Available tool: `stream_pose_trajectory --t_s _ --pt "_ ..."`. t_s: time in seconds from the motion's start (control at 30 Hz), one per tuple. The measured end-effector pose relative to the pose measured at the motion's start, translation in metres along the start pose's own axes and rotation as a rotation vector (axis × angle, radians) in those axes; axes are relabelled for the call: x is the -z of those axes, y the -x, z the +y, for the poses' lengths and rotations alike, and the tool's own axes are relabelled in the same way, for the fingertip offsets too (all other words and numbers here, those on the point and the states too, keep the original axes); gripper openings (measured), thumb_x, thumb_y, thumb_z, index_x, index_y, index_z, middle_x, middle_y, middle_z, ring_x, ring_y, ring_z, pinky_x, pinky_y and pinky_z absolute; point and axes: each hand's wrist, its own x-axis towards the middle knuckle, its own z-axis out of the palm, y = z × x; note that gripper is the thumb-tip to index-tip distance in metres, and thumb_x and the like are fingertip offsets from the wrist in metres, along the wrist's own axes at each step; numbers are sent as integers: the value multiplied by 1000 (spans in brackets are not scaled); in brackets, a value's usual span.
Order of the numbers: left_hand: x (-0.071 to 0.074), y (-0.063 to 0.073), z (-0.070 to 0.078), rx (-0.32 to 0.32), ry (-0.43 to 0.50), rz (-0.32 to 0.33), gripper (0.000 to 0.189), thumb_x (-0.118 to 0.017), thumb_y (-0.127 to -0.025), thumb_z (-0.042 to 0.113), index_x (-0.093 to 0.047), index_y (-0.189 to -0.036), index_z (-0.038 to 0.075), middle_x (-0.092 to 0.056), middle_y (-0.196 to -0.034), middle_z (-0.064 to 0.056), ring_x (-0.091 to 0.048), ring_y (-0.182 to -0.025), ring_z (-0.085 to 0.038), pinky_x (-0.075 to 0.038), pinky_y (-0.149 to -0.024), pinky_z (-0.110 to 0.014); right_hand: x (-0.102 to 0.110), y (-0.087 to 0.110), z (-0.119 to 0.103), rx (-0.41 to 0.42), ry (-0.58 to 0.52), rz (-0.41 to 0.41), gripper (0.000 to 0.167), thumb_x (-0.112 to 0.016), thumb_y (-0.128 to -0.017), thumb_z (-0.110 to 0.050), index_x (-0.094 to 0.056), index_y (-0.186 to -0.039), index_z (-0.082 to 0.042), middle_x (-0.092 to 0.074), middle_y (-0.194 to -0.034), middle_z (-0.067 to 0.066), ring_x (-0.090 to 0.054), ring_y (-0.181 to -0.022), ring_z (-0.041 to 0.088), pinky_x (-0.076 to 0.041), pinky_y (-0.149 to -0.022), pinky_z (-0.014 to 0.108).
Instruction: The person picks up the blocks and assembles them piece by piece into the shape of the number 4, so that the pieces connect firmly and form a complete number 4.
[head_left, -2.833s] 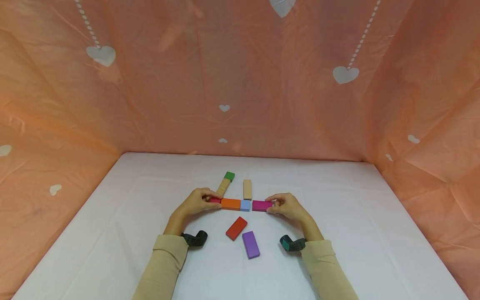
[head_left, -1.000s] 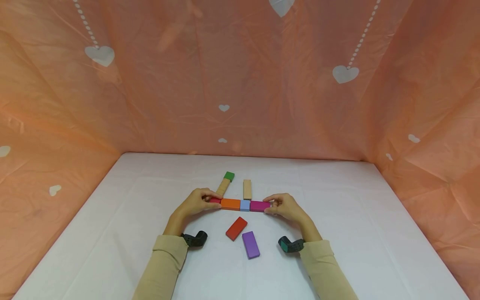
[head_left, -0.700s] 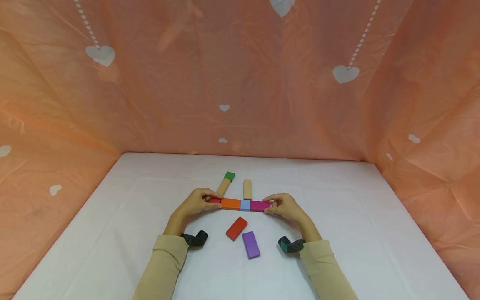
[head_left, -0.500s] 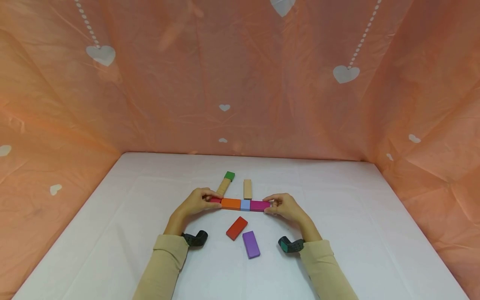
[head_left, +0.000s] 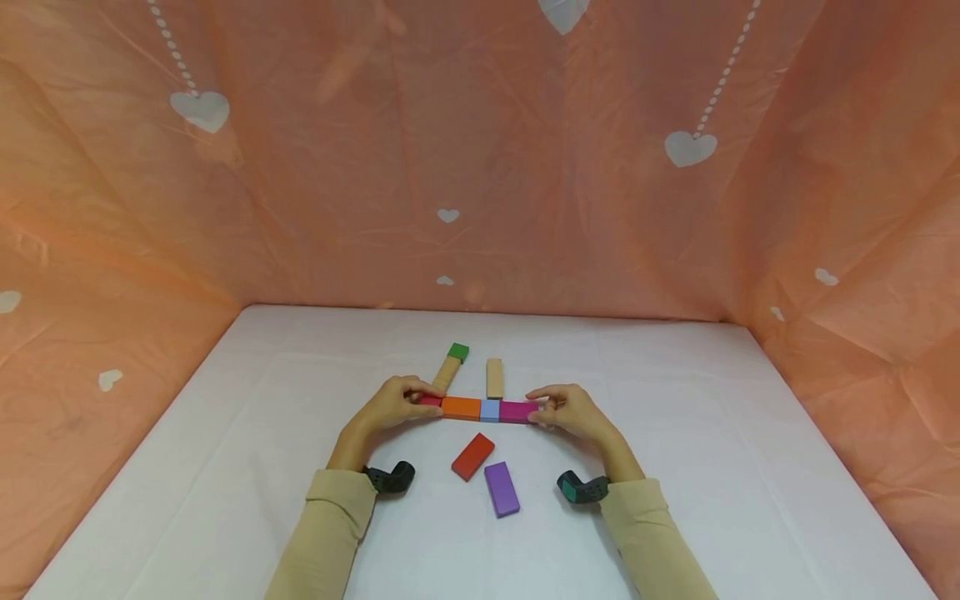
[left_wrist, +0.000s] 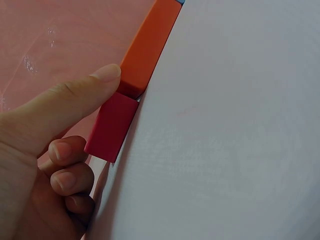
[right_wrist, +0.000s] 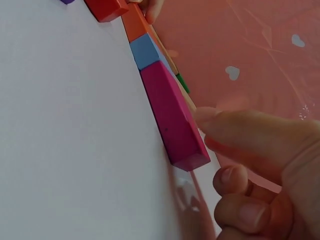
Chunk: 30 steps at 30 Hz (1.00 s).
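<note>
My left hand pinches a crimson block at the left end of a row, its thumb by the joint with the orange block. A light blue block and a magenta block continue the row to the right, end to end. My right hand is at the magenta block's right end; in the right wrist view its thumb lies beside the block, not gripping it. Behind the row lie two natural-wood blocks, one slanted and one straight.
A green block touches the slanted wood block's far end. In front of the row, a red block and a purple block lie on the white table. An orange curtain with hearts hangs around the table.
The right hand has slid the magenta block left against the light blue block, closing a gap. Just now that hand has risen slightly and loosened. The left hand stays put.
</note>
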Motion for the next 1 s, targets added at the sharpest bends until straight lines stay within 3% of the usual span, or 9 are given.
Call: stream_pose_trajectory --t_s 0.63,1.0 --pt "0 1 0 -17 1 -1 26 -77 -81 16 -74 -105 6 -51 -83 -4 -41 -80 -15 -33 -67 -21 -3 -19 -9 10 17 58 32 -73 -82 -12 -69 -109 5 -54 -68 4 -45 -64 9 -37 -59 20" --pt "-1 1 0 -14 -13 14 27 -77 -81 16 -74 -105 5 -52 -83 -6 -40 -79 -14 -32 -67 -21 -5 -34 -8 -19 -37 43 32 -71 -84 -11 -67 -111 5 -48 -65 -4 -45 -63 8 -37 -59 19"
